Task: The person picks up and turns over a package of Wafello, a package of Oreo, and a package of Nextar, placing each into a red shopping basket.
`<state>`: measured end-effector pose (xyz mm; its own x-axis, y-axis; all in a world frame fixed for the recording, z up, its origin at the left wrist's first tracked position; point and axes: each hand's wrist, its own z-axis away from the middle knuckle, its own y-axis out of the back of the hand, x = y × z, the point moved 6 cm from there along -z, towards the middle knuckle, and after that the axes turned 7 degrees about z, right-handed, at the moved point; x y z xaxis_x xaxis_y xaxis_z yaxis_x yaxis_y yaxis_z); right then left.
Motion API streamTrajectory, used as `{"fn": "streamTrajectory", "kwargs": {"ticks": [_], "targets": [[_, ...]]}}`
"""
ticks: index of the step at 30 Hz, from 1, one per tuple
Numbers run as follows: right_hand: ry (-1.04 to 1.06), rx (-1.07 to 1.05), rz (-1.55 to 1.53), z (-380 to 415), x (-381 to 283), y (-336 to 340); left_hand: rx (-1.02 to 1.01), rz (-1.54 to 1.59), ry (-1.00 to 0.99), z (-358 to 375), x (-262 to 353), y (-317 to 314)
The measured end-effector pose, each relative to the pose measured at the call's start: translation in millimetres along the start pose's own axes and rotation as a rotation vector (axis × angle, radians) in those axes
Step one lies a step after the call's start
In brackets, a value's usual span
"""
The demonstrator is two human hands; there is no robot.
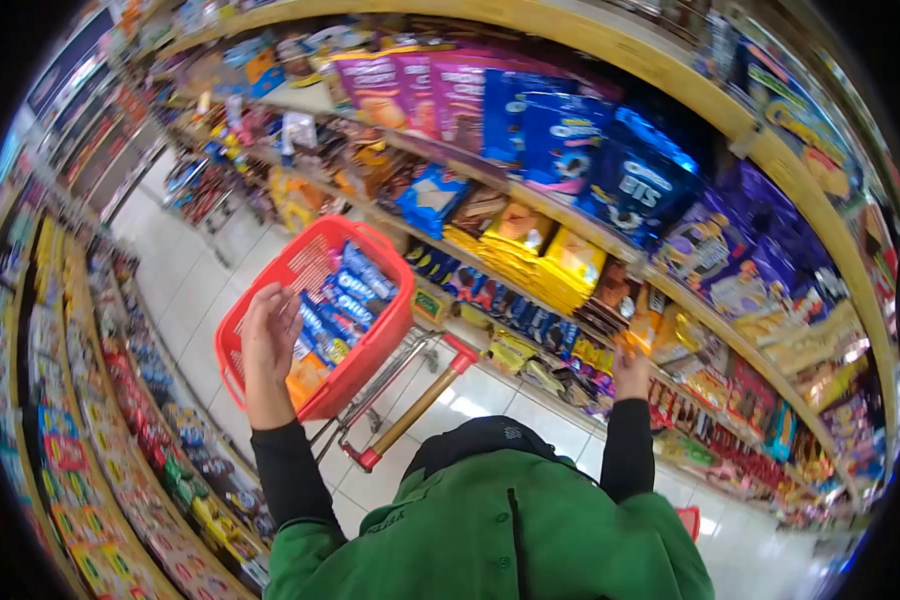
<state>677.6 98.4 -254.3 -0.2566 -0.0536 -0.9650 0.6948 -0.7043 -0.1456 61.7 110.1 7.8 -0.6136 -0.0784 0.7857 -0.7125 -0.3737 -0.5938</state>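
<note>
My left hand (272, 325) is raised over the near left side of a red shopping basket (232, 340). Its fingers are loosely bent and apart, holding nothing. Inside the basket lie several blue Oreo packs (355, 290) and an orange pack (307, 378). On the other side, my right hand (630, 372) reaches to the shelf, its fingers closed on the lower end of an orange snack packet (648, 322). Part of the grip is hard to make out. Beside that packet are dark brown packs (607, 297) and yellow packs (573, 265).
The basket rides on a cart with a red-ended handle (420, 410), just in front of me. Shelves of snacks (560, 130) curve along the right, including purple bags (735, 240). Another stocked shelf (80, 430) runs along the left. White floor tiles (185, 265) lie between.
</note>
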Motion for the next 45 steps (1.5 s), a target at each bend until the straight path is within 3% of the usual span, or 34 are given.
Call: {"fn": "streamTrajectory", "kwargs": {"ticks": [1, 3, 5, 7, 9, 13, 14, 16, 18, 19, 20, 21, 22, 23, 24, 28, 31, 33, 35, 38, 40, 43, 45], "targets": [[-0.375, 0.154, -0.546, 53, -30, -28, 0.041, 0.008, -0.026, 0, 5, 6], [-0.477, 0.278, -0.390, 58, 5, -10, 0.075, -0.008, -0.083, -2, 16, 19], [-0.588, 0.087, -0.514, 44, 66, 18, 0.115, -0.038, -0.121, -7, 25, 34], [0.336, -0.286, 1.201, 81, 21, 12, 0.171, -0.076, -0.143, -10, 32, 48], [0.188, -0.300, 1.290, 70, 61, 46, 0.202, -0.103, -0.136, -14, 40, 58], [0.439, -0.218, 1.687, 72, 81, 91, 0.297, -0.324, -0.055, -35, 39, 97], [0.500, -0.230, 1.603, 25, 162, 157, 0.353, -0.459, -0.009, -42, 34, 112], [0.387, -0.201, 1.655, 52, 137, 154, 0.445, -0.707, -0.006, -62, 21, 157], [0.330, -0.188, 1.698, 72, 129, 152, 0.411, -0.981, 0.075, -81, 0, 209], [0.329, -0.189, 1.720, 81, 125, 147, 0.538, -1.078, 0.157, -81, -13, 226], [0.326, -0.187, 1.745, 89, 121, 144, 0.536, -1.040, 0.234, -87, -37, 255], [0.320, -0.184, 1.771, 96, 119, 144, 0.526, -1.134, 0.464, -71, -50, 246], [0.315, -0.182, 1.799, 102, 118, 144, 0.493, -1.072, 0.504, -66, -66, 248], [0.310, -0.183, 1.827, 106, 118, 144, 0.477, -1.046, 0.392, -61, -72, 248], [0.478, -0.180, 1.845, 112, 112, 135, 0.486, -1.085, 0.375, -60, -72, 249], [0.088, -0.112, 1.527, 103, 116, 131, 0.427, -1.171, 0.282, -59, -59, 226], [-0.508, 0.235, 0.605, 105, 131, 128, 0.445, -1.256, 0.406, -55, -53, 206], [-0.698, 0.494, 0.178, 116, 128, 111, 0.434, -1.222, 0.388, -53, -54, 202], [-0.728, 0.551, 0.110, 119, 124, 100, 0.435, -1.210, 0.423, -53, -58, 206], [-0.662, 0.289, 0.351, 100, 152, 119, 0.459, -1.208, 0.494, -52, -64, 216], [-0.659, 0.295, 0.354, 102, 151, 119, 0.473, -1.186, 0.456, -45, -62, 197], [-0.690, 0.372, 0.275, 107, 144, 112, 0.456, -1.029, 0.381, -57, -87, 231], [-0.702, 0.417, 0.233, 111, 137, 108, 0.428, -1.073, 0.509, -49, -90, 207]]}}
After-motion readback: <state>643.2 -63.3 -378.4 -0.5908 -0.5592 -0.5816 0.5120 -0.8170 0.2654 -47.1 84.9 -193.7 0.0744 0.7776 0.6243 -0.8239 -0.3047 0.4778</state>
